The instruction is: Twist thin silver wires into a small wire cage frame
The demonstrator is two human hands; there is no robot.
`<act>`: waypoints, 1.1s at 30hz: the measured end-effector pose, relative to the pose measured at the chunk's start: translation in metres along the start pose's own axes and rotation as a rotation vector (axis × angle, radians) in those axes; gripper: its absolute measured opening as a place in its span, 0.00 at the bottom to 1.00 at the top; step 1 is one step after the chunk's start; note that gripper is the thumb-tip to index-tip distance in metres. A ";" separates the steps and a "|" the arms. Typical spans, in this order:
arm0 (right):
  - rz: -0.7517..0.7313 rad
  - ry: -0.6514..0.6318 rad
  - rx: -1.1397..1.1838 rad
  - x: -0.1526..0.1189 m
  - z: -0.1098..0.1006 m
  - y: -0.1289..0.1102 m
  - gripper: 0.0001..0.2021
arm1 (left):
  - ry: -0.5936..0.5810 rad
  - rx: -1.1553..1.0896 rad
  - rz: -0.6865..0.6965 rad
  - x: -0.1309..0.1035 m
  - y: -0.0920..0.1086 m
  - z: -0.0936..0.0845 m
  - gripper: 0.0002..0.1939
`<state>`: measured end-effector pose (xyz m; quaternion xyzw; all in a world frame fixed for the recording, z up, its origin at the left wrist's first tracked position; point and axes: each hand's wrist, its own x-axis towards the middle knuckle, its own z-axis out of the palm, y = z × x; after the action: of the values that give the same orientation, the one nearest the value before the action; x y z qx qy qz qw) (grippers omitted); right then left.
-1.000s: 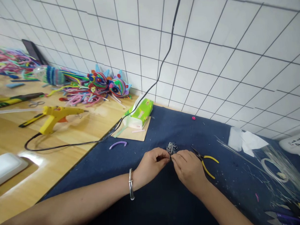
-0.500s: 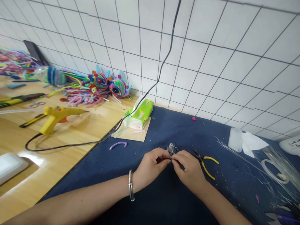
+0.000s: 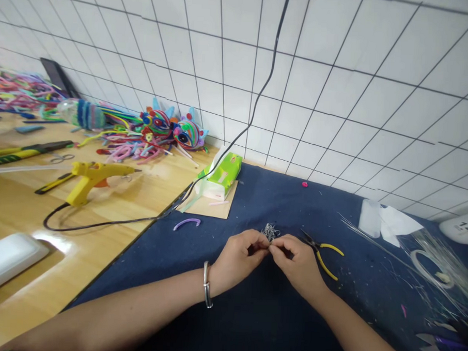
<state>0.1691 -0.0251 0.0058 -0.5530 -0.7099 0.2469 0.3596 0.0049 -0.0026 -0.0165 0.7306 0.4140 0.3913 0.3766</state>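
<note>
Since the earlier frame, my R hand (image 3: 298, 266) has arched its fingers rounder; the view has shifted slightly. Thumb & index of it and of my L hand (image 3: 238, 258) meet tip to tip, apparently pinching the near end of a small, loopy tangle of thin silver-grey wire (image 3: 269, 231), just past my fingertips, above dark-blue cloth (image 3: 279, 203). Risk, I'd judge: fine strands slip or snag b/c loops cross; my R knuckles could nudge the yellow-handled, dark-nosed pliers (image 3: 333, 247) close by.

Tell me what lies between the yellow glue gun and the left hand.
The head view shows a black cord and a curved purple strip between the glue gun and left hand.
</note>
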 end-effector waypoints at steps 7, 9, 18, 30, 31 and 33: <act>0.187 -0.063 0.127 0.004 -0.006 0.005 0.09 | 0.082 0.024 0.021 0.003 -0.002 -0.005 0.09; 0.224 -0.060 0.157 0.005 -0.007 0.006 0.09 | 0.092 0.033 0.040 0.004 -0.003 -0.006 0.10; 0.339 -0.002 0.361 0.006 -0.005 0.009 0.10 | 0.058 0.126 0.111 -0.002 -0.001 -0.003 0.12; 0.389 -0.016 0.564 0.001 -0.002 0.002 0.10 | 0.095 0.519 0.406 0.002 -0.005 -0.004 0.07; 0.384 -0.017 0.566 0.001 -0.003 0.001 0.10 | 0.088 0.532 0.424 0.003 -0.005 -0.005 0.07; 0.370 -0.010 0.531 0.001 -0.005 0.000 0.10 | 0.078 0.533 0.451 0.004 -0.007 -0.006 0.07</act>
<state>0.1727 -0.0244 0.0089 -0.5583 -0.5099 0.4873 0.4368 -0.0011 0.0047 -0.0189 0.8608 0.3440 0.3702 0.0606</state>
